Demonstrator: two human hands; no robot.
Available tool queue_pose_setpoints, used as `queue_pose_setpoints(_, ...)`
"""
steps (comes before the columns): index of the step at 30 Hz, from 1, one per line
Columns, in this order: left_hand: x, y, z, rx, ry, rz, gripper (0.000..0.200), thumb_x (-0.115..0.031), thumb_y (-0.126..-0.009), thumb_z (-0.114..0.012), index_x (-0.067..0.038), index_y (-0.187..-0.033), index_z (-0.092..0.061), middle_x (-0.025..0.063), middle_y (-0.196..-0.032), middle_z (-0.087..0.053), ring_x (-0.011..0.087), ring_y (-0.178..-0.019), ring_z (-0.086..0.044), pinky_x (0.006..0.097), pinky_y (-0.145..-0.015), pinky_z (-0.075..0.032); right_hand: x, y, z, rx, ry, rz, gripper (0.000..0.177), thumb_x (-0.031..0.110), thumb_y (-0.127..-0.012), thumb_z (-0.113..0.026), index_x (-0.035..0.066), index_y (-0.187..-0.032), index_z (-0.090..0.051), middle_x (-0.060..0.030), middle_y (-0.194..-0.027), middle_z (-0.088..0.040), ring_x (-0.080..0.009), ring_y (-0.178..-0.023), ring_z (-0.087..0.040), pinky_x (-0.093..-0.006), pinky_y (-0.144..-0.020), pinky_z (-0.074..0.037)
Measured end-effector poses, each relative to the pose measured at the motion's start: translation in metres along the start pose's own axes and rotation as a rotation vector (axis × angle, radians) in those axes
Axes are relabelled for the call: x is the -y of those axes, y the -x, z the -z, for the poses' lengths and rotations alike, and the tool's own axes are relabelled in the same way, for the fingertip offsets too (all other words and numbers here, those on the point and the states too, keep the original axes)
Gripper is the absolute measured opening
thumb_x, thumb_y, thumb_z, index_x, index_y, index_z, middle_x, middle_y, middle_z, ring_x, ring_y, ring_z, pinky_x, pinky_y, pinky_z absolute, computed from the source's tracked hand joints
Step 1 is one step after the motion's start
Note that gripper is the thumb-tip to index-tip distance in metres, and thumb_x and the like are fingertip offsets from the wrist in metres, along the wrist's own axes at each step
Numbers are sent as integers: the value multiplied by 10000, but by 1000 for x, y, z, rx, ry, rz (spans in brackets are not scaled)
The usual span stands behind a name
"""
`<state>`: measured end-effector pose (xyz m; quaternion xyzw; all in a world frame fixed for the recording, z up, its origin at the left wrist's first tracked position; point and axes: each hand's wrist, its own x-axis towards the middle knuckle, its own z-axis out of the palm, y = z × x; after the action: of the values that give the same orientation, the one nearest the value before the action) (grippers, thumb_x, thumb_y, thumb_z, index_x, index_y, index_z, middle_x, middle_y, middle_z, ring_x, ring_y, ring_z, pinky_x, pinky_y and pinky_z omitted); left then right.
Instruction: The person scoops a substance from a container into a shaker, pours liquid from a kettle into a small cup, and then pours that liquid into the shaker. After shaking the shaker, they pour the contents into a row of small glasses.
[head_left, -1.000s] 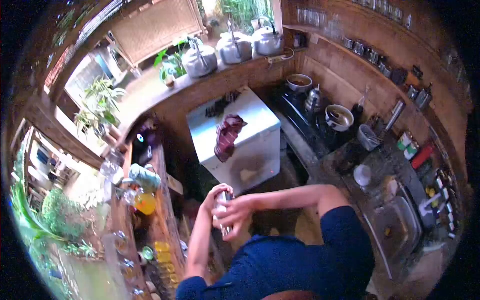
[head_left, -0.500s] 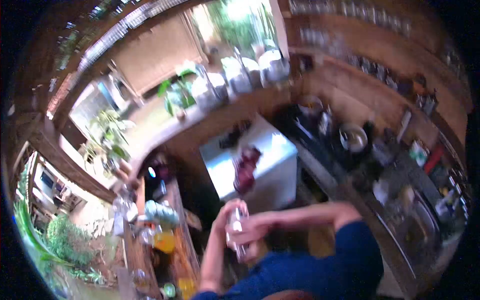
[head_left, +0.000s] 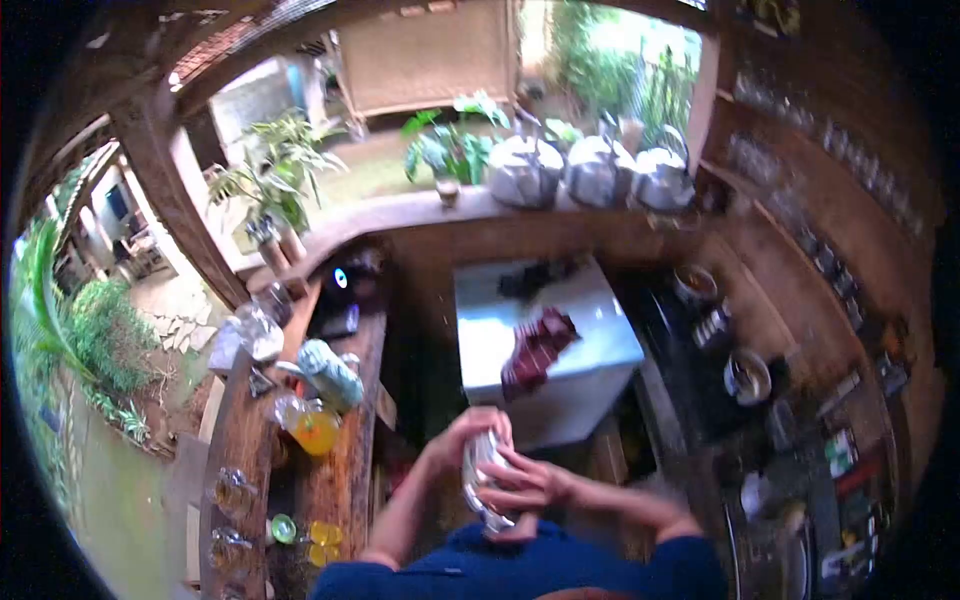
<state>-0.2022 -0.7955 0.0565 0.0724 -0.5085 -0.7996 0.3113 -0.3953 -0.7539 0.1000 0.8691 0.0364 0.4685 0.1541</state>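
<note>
Brown wooden walls [head_left: 760, 270] and a curved ledge [head_left: 370, 217] surround the kitchen. Near the middle, the person's left grip [head_left: 470, 432] is closed around the upper end of a shiny silver metal cylinder [head_left: 478, 477], and the right grip [head_left: 525, 487] wraps its middle and lower part. It is held tilted, in front of the dark blue shirt [head_left: 450, 565]. Beyond it stands a white box-shaped chest [head_left: 580, 400], with a dark red striped cloth [head_left: 540, 352] lying on its top. At left, a brown wooden surface [head_left: 248, 435] carries a clear jug of orange liquid [head_left: 316, 432] and, just beside this, a pale blue-green bundle [head_left: 330, 375]. Farther away, three rounded silver metal kettles [head_left: 600, 172] stand in a row on the ledge.
</note>
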Motion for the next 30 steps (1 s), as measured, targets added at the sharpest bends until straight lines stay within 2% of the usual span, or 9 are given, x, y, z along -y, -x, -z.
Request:
queue_pose_setpoints(6,101,13,49,-233,272,41,362,-391,-1013,-476,-62,-1024,-627,100,-1045,-656,226,-975,-638,393,-917,-525,54,66,-64,-122,-162,-610,449,184,-629,-720,193,-1078,-715,-132,-1207,-654,-337,-1144,-645,-519,-1058,-504)
queue_pose_setpoints(11,28,-22,48,-94,239,634,392,-424,-938,-563,-51,-1004,-662,96,-909,-673,187,-903,-647,371,-857,-530,28,24,-23,101,-53,1,621,285,-785,-676,286,-1396,-564,-116,-1306,-585,-318,-1231,-588,-549,-1021,-522)
queue_pose_setpoints(16,105,7,56,-127,514,-61,340,-358,-1007,-509,-55,-1089,-638,116,-1093,-647,208,-1018,-617,367,-930,-507,49,45,-47,-101,-158,-513,532,114,-743,-733,332,-1223,-660,-127,-1222,-621,-370,-1115,-649,-535,-947,-583)
queue_pose_setpoints(17,126,11,56,-537,237,-63,349,-360,-1017,-492,-56,-1111,-634,118,-1119,-655,226,-1081,-623,376,-990,-496,42,39,-45,-21,-83,-474,448,134,-743,-749,280,-1161,-681,-141,-1237,-620,-375,-1115,-651,-512,-929,-590)
queue_pose_setpoints(20,60,11,32,-49,310,76,406,-399,-1022,-494,-33,-1111,-645,103,-1128,-664,224,-1096,-631,376,-1024,-485,17,44,-45,-24,-222,-644,312,194,-733,-788,225,-1024,-679,-142,-1257,-622,-379,-1101,-658,-450,-854,-614)
queue_pose_setpoints(22,19,-2,35,30,76,232,438,-438,-983,-540,-28,-1077,-662,100,-1040,-685,231,-982,-660,402,-951,-520,22,-9,-20,-171,-15,30,576,237,-708,-796,331,-1219,-548,-137,-1284,-592,-402,-1093,-650,-588,-927,-537)
queue_pose_setpoints(24,11,-26,38,-209,235,656,436,-445,-945,-584,-32,-1056,-668,103,-978,-692,240,-877,-670,422,-853,-549,12,13,-26,179,8,58,707,231,-720,-760,398,-1335,-452,-102,-1319,-562,-395,-1155,-624,-568,-916,-547)
queue_pose_setpoints(27,-3,-8,-2,84,-360,-25,265,-322,-952,-579,-68,-980,-649,96,-968,-679,241,-886,-658,420,-844,-542,38,23,-5,251,119,104,742,226,-705,-741,260,-1406,-499,-98,-1390,-541,-377,-1264,-578,-569,-989,-519)
queue_pose_setpoints(30,91,3,1,-234,660,-18,204,-269,-938,-594,-68,-964,-619,124,-1032,-636,246,-953,-634,386,-873,-527,73,34,-9,34,-29,-308,578,222,-744,-788,183,-1297,-624,-111,-1355,-588,-381,-1231,-601,-562,-1040,-503)
